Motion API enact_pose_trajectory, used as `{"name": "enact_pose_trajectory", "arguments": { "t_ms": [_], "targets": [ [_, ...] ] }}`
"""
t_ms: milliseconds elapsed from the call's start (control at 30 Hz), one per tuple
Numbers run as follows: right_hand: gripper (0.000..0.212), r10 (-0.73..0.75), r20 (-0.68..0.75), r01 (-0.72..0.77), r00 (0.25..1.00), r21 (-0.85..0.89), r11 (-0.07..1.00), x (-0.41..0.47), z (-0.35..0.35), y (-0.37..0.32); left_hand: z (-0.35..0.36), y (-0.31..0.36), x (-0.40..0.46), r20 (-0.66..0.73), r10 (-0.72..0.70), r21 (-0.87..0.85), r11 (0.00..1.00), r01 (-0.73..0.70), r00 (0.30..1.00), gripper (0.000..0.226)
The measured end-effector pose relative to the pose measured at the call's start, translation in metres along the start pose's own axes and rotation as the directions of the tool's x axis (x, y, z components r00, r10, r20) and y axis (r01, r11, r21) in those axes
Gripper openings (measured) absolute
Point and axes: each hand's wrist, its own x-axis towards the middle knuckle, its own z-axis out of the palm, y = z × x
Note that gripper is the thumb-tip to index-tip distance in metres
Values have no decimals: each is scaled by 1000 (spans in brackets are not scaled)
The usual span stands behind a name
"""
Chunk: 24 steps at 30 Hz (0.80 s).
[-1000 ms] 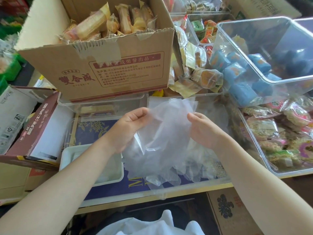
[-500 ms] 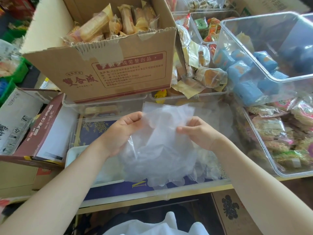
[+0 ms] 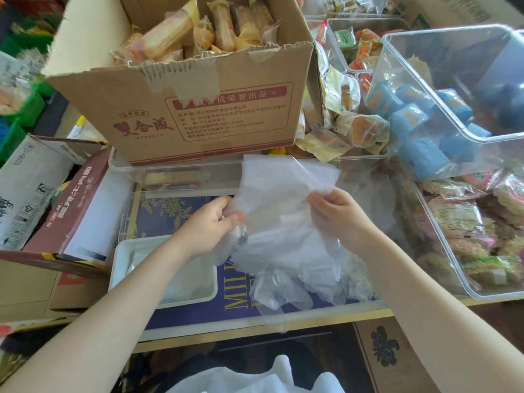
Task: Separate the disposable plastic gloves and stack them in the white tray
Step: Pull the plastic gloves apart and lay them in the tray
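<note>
Head view shows two hands, one bundle of disposable plastic gloves [image 3: 283, 222], and one white tray [image 3: 122, 259]. The count of gloves in the bundle cannot be told: the layers are clear and overlap.

Left hand [image 3: 208, 228]: fingers curled, pinching the left edge of the bundle near its middle. Right hand [image 3: 338, 215]: fingers curled, thumb and fingertips pinching the right edge near the top corner. Both hands hold the bundle raised, cuff end up, with the glove fingers hanging down toward the near edge of the surface.

The bundle hangs above one shallow clear bin [image 3: 181, 324] with a dark blue printed base. The white tray sits in the left part of this bin, under the left forearm, and holds clear plastic sheets; their count cannot be told.

One cardboard box [image 3: 198, 109] of wrapped snacks stands behind the bin. Two more clear bins are visible on the right: an upper one [image 3: 453, 95] with blue packets and a lower one [image 3: 467, 236] with wrapped snacks.
</note>
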Motion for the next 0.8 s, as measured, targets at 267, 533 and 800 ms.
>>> {"name": "enact_pose_trajectory", "arguments": {
  "t_ms": [267,533,800],
  "targets": [
    [41,185,191,-169,964,-96,981,-1,4,19,-8,13,-3,-49,24,-374,927,-41,999,16],
    [14,25,56,-24,998,-15,1000,6,29,16,-26,-7,2,50,-43,-702,709,65,998,5],
    [15,49,-22,-47,999,85,995,12,36,24,-10,-20,-8,-11,-123,-598,796,92,992,26]
  ]
}}
